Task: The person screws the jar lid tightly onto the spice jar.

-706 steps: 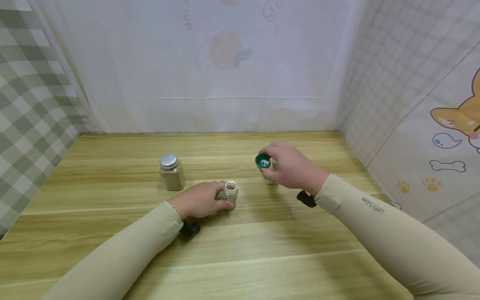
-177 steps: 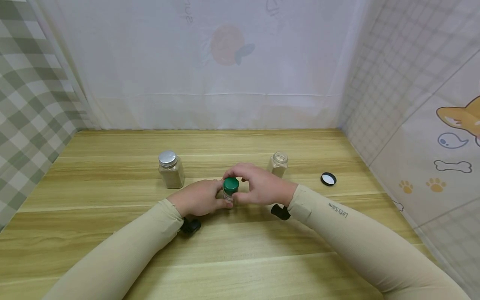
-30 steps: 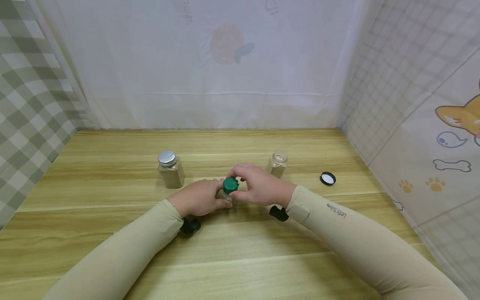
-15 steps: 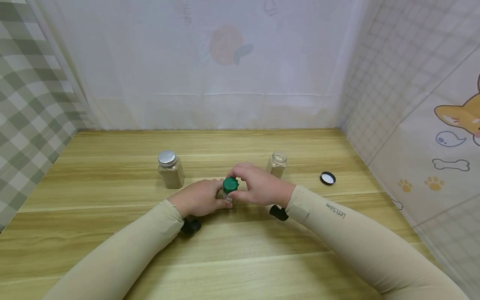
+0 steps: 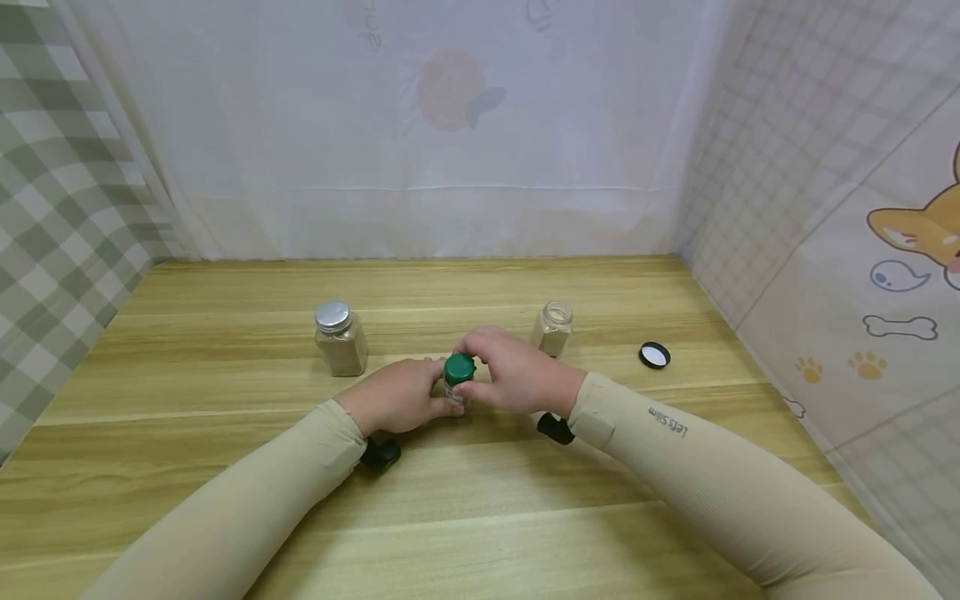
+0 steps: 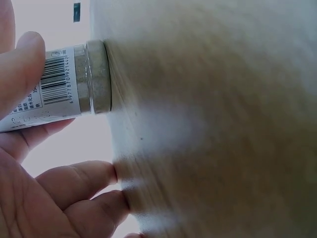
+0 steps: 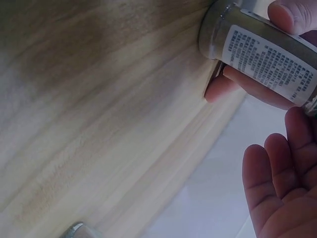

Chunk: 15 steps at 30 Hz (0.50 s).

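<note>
Sleeves (image 5: 247,492) cover both forearms. The left hand (image 5: 396,396) grips a small jar (image 6: 57,91) that stands upright on the table (image 5: 480,517); the right hand (image 5: 513,371) pinches its green cap (image 5: 459,367). Farther back, a black lid (image 5: 655,356) lies on the right, white inside up. Near it stands an open jar (image 5: 553,335); a silver-lidded jar (image 5: 342,348) stands on the left. A white curtain (image 5: 337,142) hangs behind.

Traffic jam in the middle: the left hand (image 5: 397,396) and right hand (image 5: 517,371) close in around the small jar (image 5: 452,395), blocking the way straight across. The silver-topped jar (image 5: 345,346) stands upright beyond the left hand, the uncapped jar (image 5: 553,333) right behind the other, with a gap between it and the low black lid (image 5: 655,356). Wide lanes run along the table's (image 5: 480,533) front and back.
</note>
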Each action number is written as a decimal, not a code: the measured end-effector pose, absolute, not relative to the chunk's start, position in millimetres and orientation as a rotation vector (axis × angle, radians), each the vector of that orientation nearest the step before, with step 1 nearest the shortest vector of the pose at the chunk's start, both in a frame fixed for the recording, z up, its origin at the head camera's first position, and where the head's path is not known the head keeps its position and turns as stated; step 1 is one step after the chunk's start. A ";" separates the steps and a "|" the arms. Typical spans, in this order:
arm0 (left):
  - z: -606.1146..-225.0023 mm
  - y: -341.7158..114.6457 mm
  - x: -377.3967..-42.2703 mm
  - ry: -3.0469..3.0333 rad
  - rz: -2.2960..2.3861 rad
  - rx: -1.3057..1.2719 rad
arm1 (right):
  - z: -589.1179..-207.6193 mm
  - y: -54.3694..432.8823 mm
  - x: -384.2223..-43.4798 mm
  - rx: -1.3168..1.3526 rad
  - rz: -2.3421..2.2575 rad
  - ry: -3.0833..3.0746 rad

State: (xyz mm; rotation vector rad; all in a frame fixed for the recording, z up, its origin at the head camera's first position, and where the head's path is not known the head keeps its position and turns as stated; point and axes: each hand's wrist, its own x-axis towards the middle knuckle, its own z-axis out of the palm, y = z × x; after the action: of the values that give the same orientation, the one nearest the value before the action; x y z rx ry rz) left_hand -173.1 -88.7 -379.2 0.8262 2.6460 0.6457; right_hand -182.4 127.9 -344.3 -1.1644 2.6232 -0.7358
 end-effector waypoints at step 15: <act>-378.8 -88.4 -175.4 2.612 0.645 0.799 | -339.3 134.6 -181.4 -1.158 -0.665 2.656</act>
State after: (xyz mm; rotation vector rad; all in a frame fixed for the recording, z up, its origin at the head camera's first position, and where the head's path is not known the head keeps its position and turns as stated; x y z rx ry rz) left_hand -175.4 -88.4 -378.8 0.7987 2.6117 0.6445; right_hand -181.4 134.6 -339.3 -1.1580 2.6560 -0.6654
